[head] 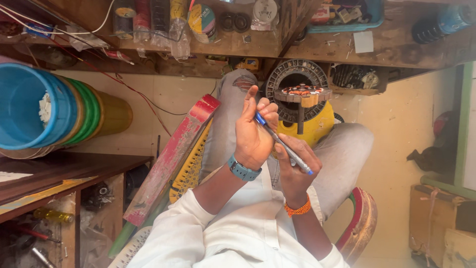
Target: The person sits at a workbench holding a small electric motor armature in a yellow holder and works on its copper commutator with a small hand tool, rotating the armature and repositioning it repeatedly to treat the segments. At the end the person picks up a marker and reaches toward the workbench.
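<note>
While the left hand (253, 136) stands open with its palm turned toward the camera and its fingers loosely curled, the right hand (293, 166) grasps a pen (282, 144) with a silver barrel and blue ends, its upper tip resting against the left fingers. A blue-grey watch (243, 170) circles the left wrist and an orange beaded band (297, 209) the right. Both hands hover over the person's lap, above grey trousers (342, 149) and a white shirt (248, 233). Just beyond them a round motor stator (298, 89) with copper windings sits on a yellow stand (312, 126). A red worn plank (171, 161) leans to the left, and stacked plastic buckets (44, 106) lie farther left beside a wooden table (64, 168).
</note>
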